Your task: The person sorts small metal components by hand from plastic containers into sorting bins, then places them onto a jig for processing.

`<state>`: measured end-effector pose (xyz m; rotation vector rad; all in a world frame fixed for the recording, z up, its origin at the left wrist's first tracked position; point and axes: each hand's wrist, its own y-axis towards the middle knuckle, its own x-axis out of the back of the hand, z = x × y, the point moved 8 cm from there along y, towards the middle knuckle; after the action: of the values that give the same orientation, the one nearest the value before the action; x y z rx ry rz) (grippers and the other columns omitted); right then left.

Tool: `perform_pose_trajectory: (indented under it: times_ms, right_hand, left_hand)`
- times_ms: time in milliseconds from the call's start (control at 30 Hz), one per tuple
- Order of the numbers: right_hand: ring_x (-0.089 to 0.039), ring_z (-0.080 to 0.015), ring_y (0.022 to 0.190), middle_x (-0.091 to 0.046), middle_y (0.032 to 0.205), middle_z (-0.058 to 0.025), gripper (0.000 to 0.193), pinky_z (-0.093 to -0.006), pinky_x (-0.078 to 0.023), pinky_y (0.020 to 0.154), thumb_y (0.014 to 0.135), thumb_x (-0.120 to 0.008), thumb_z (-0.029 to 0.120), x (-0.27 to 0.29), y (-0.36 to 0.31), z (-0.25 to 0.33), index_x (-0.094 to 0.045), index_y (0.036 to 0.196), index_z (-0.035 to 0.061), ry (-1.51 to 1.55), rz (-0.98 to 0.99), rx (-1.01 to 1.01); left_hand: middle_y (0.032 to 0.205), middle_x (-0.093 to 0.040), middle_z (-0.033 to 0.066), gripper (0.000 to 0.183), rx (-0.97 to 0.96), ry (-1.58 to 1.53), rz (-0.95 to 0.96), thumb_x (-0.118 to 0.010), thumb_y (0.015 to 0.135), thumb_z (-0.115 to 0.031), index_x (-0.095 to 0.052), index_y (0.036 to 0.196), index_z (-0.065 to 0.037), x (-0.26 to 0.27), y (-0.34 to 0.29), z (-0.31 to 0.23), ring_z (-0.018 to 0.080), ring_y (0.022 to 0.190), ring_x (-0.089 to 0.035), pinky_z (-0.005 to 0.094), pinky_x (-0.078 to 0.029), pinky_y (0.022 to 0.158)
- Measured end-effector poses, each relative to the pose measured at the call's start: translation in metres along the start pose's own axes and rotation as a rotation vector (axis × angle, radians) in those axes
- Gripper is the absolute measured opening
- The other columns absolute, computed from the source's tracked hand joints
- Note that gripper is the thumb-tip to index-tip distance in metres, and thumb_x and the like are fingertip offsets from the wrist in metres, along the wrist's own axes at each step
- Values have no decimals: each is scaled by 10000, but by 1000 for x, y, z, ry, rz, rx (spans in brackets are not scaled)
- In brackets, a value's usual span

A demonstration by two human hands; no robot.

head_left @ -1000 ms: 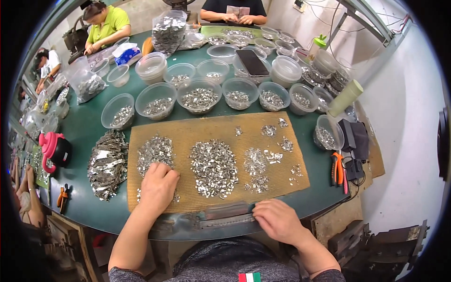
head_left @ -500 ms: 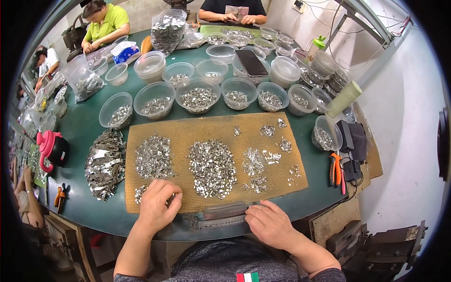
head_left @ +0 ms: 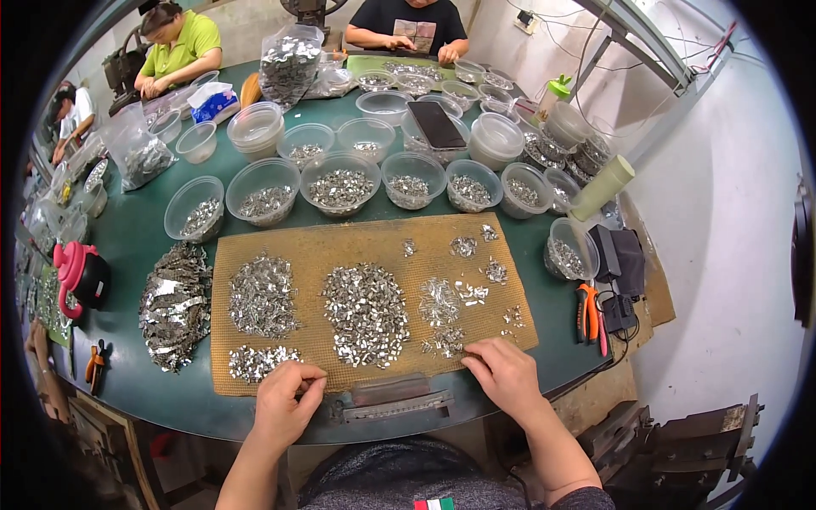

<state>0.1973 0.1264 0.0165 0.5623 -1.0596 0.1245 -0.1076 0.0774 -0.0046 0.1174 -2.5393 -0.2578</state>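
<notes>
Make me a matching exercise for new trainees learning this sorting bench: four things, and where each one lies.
Things:
1. orange-handled pliers
2. pink and black jug
3. dark flat phone
4. heap of shiny metal strips

Places:
A. on top of clear tubs
B. table's far left edge
C. right of the brown mat
D. just left of the brown mat

Pairs: 1-C, 2-B, 3-A, 4-D

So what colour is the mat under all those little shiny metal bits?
The mat is a golden, mustard-yellow colour. The head view shows it lying on the dark green table.
</notes>
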Motion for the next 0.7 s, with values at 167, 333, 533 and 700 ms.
perform_pose_trajectory:
  times_ms: [167,333,533,700]
  right_hand:
    - [-684,-265,779,-683,876,-52,119,-371,-543,675,848,-784,146,-6,7,-6,-708,905,74,-38,66,-67]
    - [-676,-258,746,-649,828,-39,96,-375,-543,649,847,-777,127,-12,8,-4,-702,892,86,-35,64,-45]
    - [-710,-281,864,-725,978,-92,137,-390,-572,776,857,-757,69,-3,-3,43,-689,974,45,230,114,145]
    - [-707,-291,992,-720,1035,-104,197,-417,-570,911,829,-755,30,-20,-19,65,-683,1013,24,312,155,237]
  left_hand:
    - [868,-695,94,117,-115,-12,-13,-756,847,5,-720,954,-27,-3,0,-14,227,756,-668,329,-532,673]
    - [903,-716,103,116,-86,-55,-3,-748,860,5,-728,971,-22,-1,-4,-9,245,789,-680,338,-535,699]
    - [911,-728,106,129,-50,-81,26,-735,878,0,-739,1004,-27,-5,-5,-7,249,809,-695,335,-538,711]
    - [917,-741,95,240,10,-144,23,-748,880,-10,-725,1118,-30,-12,-9,1,220,829,-722,314,-555,732]
